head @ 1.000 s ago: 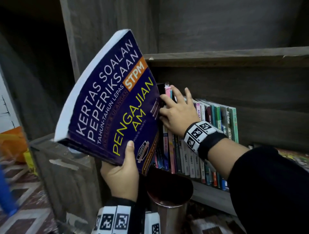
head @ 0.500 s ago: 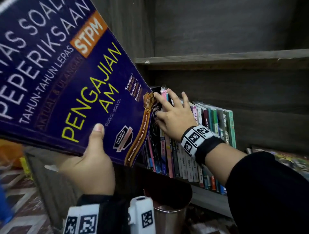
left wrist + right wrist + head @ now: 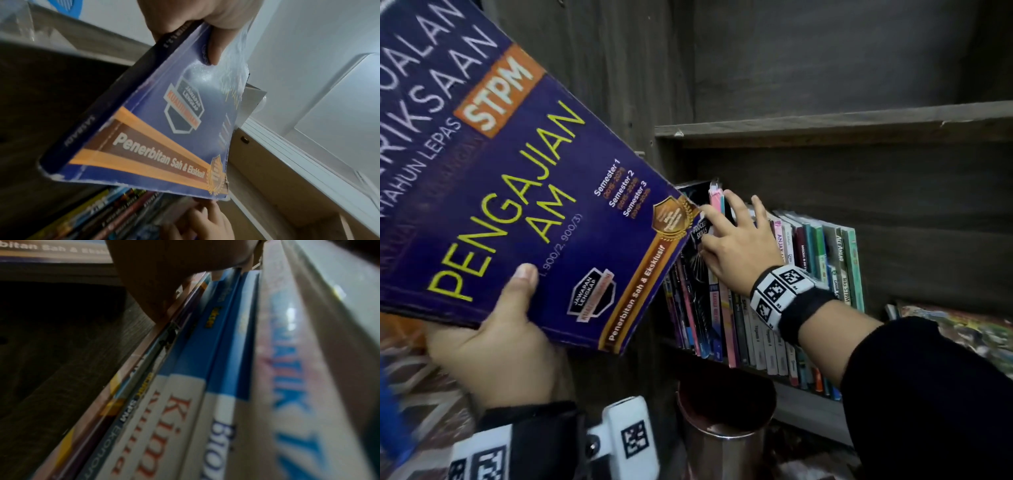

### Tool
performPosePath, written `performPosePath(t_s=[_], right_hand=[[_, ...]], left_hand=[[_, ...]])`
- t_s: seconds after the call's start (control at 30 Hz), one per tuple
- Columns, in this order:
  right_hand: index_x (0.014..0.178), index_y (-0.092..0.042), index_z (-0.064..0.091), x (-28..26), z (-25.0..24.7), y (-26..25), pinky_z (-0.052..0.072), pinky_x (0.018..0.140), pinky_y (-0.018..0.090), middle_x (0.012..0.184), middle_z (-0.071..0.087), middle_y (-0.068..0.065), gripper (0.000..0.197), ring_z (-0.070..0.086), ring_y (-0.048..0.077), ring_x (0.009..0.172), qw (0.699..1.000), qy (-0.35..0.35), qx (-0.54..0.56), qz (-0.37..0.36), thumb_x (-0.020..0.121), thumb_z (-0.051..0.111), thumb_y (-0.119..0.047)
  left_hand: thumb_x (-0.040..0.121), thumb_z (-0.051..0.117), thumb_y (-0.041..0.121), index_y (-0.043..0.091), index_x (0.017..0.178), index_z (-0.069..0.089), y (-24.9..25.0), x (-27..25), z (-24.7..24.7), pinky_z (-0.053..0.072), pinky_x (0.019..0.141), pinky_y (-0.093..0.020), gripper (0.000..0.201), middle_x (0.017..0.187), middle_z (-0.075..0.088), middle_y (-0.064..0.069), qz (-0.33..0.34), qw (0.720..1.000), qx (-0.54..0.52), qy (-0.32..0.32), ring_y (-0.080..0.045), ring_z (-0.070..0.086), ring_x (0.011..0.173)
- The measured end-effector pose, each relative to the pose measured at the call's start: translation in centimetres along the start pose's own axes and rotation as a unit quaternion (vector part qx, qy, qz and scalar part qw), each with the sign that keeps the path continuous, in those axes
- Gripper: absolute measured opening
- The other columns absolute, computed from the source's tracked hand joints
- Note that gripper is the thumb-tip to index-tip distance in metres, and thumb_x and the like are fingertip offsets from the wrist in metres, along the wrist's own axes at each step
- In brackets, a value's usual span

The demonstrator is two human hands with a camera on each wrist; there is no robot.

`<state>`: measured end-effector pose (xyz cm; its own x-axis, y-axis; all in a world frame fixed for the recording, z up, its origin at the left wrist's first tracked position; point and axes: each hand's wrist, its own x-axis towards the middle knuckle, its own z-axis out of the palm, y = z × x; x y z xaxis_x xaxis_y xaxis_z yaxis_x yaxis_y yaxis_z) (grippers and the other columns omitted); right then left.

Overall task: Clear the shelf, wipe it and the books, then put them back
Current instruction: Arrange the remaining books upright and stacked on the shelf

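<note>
My left hand (image 3: 496, 335) grips a large purple exam book (image 3: 524, 192) by its lower edge, thumb on the front cover. It holds the book tilted in the air, left of and in front of the shelf; the left wrist view shows its worn spine and cover (image 3: 164, 129). A row of thin books (image 3: 818, 260) stands upright on the shelf board (image 3: 801, 407). My right hand (image 3: 739, 246) rests on the left end of that row, fingers spread and straight over the book tops. The right wrist view shows the spines (image 3: 205, 369) close up.
An upper shelf board (image 3: 825, 123) runs above the row. A dark wooden side panel (image 3: 599, 85) stands left of the books. A round metal container (image 3: 726, 421) sits below the shelf edge. A flat pile of books (image 3: 962, 329) lies at the right.
The purple book has come up and leftward, closer to the head camera and away from the shelf. My right hand has stayed on the row of books.
</note>
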<state>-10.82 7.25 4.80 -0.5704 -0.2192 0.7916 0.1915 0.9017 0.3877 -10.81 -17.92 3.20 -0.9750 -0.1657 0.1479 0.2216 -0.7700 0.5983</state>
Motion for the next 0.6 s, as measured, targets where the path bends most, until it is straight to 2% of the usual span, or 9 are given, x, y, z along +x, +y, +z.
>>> performPosePath(t_s=[0.07,0.13,0.2,0.27,0.33,0.37,0.43,0.5,0.6], right_hand=[[0.084,-0.027,0.075,0.0,0.0,-0.1,0.030,0.103,0.066,0.130,0.059,0.004,0.012,0.042,0.040,0.131,1.000,-0.004,-0.007,0.004,0.078,0.071,-0.038],[0.087,-0.027,0.076,0.0,-0.1,-0.2,0.032,0.102,0.065,0.123,0.062,0.004,0.015,0.046,0.039,0.128,1.000,-0.005,-0.008,0.009,0.076,0.073,-0.037],[0.089,-0.027,0.075,-0.1,-0.1,-0.2,0.032,0.103,0.064,0.123,0.061,0.003,0.015,0.046,0.038,0.127,1.000,-0.004,-0.005,0.012,0.079,0.071,-0.037],[0.088,-0.028,0.074,-0.2,-0.1,-0.2,0.032,0.103,0.063,0.126,0.059,0.002,0.014,0.046,0.038,0.127,1.000,-0.001,-0.005,0.012,0.080,0.069,-0.037],[0.086,-0.027,0.074,-0.3,-0.1,-0.2,0.034,0.102,0.063,0.124,0.060,0.002,0.013,0.048,0.038,0.124,1.000,0.007,-0.003,0.013,0.079,0.070,-0.037],[0.085,-0.026,0.074,-0.3,-0.2,-0.2,0.035,0.101,0.064,0.122,0.061,0.002,0.013,0.050,0.038,0.122,1.000,0.011,-0.001,0.013,0.078,0.071,-0.037],[0.086,-0.025,0.073,-0.3,-0.2,-0.1,0.035,0.101,0.064,0.119,0.062,0.003,0.013,0.051,0.038,0.121,1.000,0.015,0.003,0.012,0.078,0.072,-0.036],[0.087,-0.025,0.073,-0.4,-0.1,-0.1,0.036,0.101,0.064,0.117,0.063,0.003,0.014,0.052,0.037,0.119,1.000,0.016,0.006,0.010,0.080,0.071,-0.036],[0.087,-0.024,0.072,-0.4,-0.1,0.0,0.037,0.099,0.061,0.113,0.063,0.003,0.014,0.053,0.036,0.116,1.000,0.019,0.003,0.004,0.081,0.070,-0.037]], left_hand=[[0.079,0.074,0.031,0.015,0.109,0.064,-0.4,0.1,0.3,0.059,0.055,-0.043,0.036,0.101,0.074,-0.005,0.039,0.999,0.008,0.000,-0.025,0.073,0.083],[0.075,0.077,0.019,0.011,0.102,0.065,-1.1,0.1,1.3,0.060,0.062,-0.046,0.031,0.100,0.073,-0.008,0.128,0.991,0.003,0.049,-0.028,0.073,0.082],[0.069,0.080,0.018,0.007,0.105,0.064,-1.5,-0.7,2.8,0.060,0.067,-0.045,0.041,0.099,0.073,-0.008,0.190,0.979,0.028,0.072,-0.026,0.073,0.084],[0.072,0.079,0.017,0.008,0.102,0.065,-1.8,-0.5,3.6,0.060,0.071,-0.033,0.035,0.095,0.073,-0.003,0.211,0.975,0.052,0.056,-0.011,0.072,0.083],[0.082,0.073,0.011,0.021,0.085,0.058,-2.0,-0.8,4.2,0.050,0.066,-0.008,0.019,0.084,0.063,0.009,0.207,0.975,0.070,0.041,0.014,0.062,0.067],[0.085,0.071,0.008,0.024,0.082,0.053,-2.3,-1.0,4.5,0.045,0.064,-0.002,0.023,0.082,0.057,0.013,0.212,0.973,0.084,0.033,0.017,0.057,0.061],[0.086,0.070,0.009,0.013,0.104,0.059,-3.0,-1.0,4.9,0.046,0.075,-0.004,0.022,0.095,0.060,0.009,0.215,0.973,0.085,0.024,0.011,0.061,0.078],[0.084,0.072,0.019,0.002,0.126,0.052,-3.8,-0.3,4.5,0.049,0.085,-0.011,0.050,0.114,0.062,0.000,0.219,0.973,0.067,0.034,-0.005,0.062,0.100],[0.076,0.069,0.056,-0.005,0.129,0.049,-4.6,0.7,3.8,0.048,0.096,-0.030,0.084,0.126,0.059,-0.017,0.180,0.983,0.029,-0.006,-0.028,0.059,0.114]])
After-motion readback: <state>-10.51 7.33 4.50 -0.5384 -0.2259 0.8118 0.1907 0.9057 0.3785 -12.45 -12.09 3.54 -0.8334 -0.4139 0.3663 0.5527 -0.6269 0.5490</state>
